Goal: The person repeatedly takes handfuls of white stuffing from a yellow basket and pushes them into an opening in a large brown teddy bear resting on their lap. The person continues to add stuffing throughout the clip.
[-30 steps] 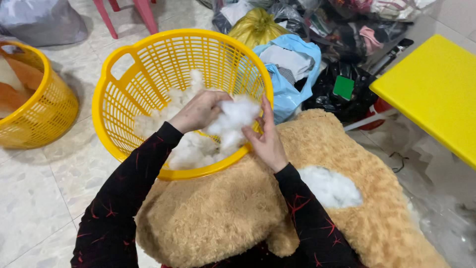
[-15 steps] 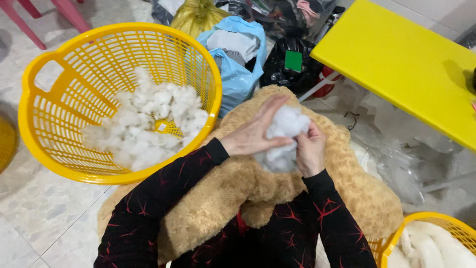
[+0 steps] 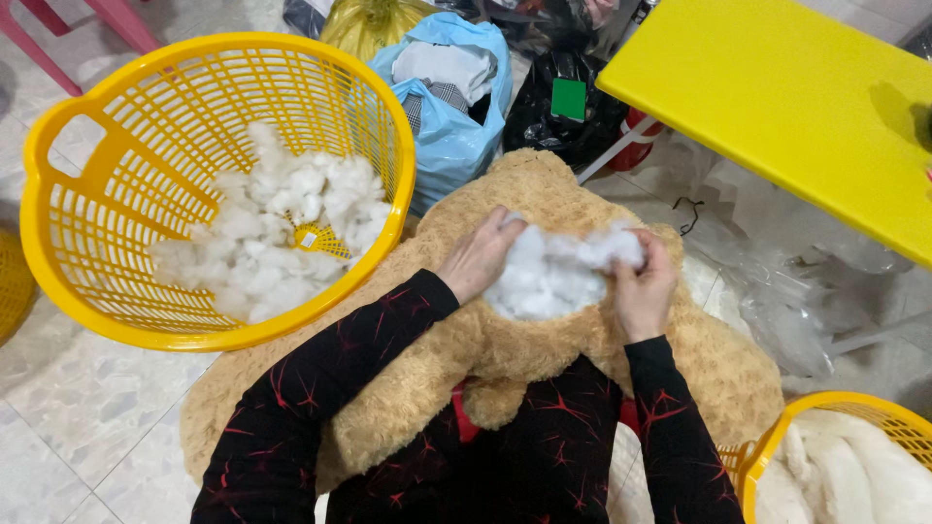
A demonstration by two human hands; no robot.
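Pinching a white stuffing clump (image 3: 549,277) over the tan plush toy (image 3: 544,359), both hands' fingers grip it; loose tufts could tear off, missing the yellow basket (image 3: 107,320).

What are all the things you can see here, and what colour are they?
Laundry basket: one, yellow, on the floor at left, holding stuffing.
Loose stuffing: one pile, white, inside that basket.
Plush toy: one, tan, on the person's lap.
Clump of stuffing: one, white, on the plush toy between both hands.
Second basket: one, yellow, bottom right, with white fluffy material inside.
Third basket: one, yellow, only its edge shows at far left.
Plastic bag: one, blue, behind the toy.
Black bags: dark pile, top centre.
Table: one, yellow, top right.
Left hand: on the clump.
Right hand: on the clump.
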